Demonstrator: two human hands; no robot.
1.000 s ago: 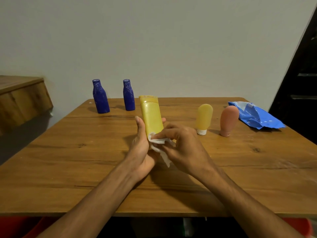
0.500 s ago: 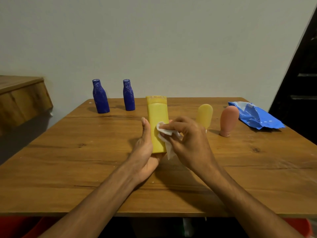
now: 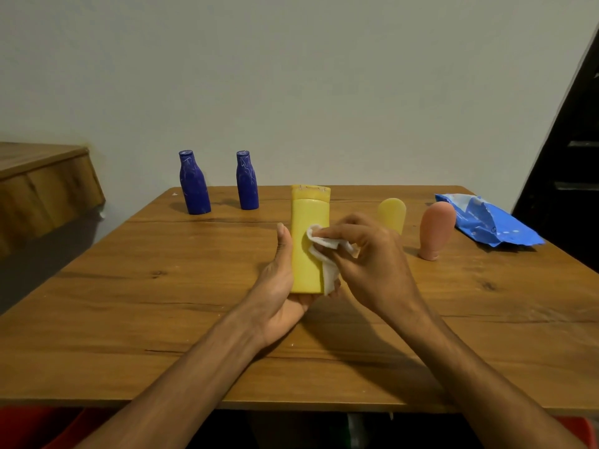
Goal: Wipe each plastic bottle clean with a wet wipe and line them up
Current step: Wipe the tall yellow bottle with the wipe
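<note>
The left hand grips the yellow bottle upright above the counter, the right hand pinches a wipe against its front, hiding part of the pale tube behind.

I find no text, brand, number or sign that I can read. The blue wipes pack carries small white marks, too blurred to make out. The first blue bottle and the second blue bottle show only pale scratches.
</note>
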